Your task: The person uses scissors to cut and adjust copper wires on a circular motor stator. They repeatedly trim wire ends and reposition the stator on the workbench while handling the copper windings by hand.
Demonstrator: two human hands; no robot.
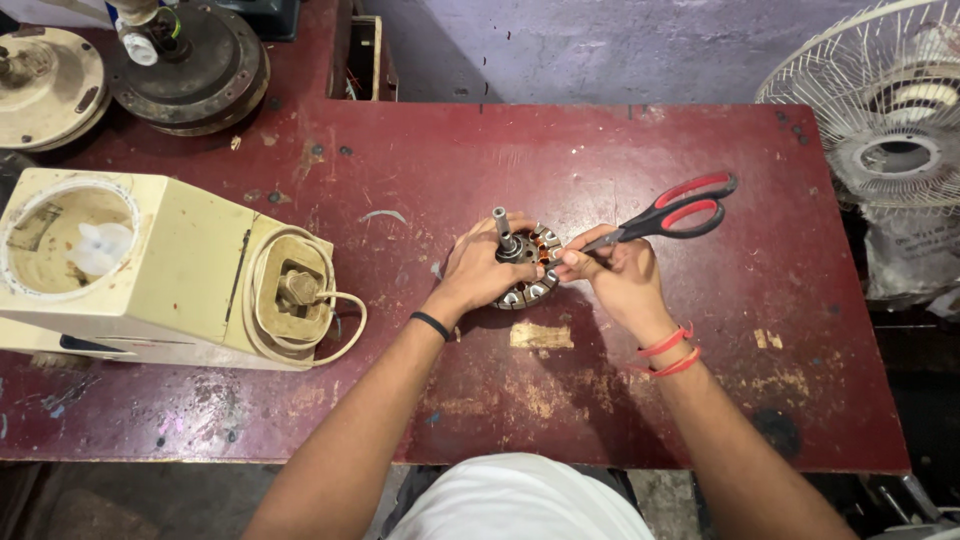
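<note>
- Left hand [480, 268]: grip closed around fan stator [527, 266] (shaft upright), pinned on red table [620, 160].
- Right hand [622, 275]: grip closed on scissors [668, 213], red-black handles away from the palm, tips touching stator's right rim.
- Cream mixer base [150, 265] lies well left of left grip.

Bare forearms, a black wristband [431, 325], red thread bracelets [669, 352], and a white shirt [520, 500].

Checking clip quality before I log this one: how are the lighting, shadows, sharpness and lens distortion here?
Head view: soft, even light, no harsh glare on the red table; faint shadows under the left hand and right hand; the stator and scissors are sharp; the wide lens bends the table's edges, and the fan is cropped at the corner.
</note>
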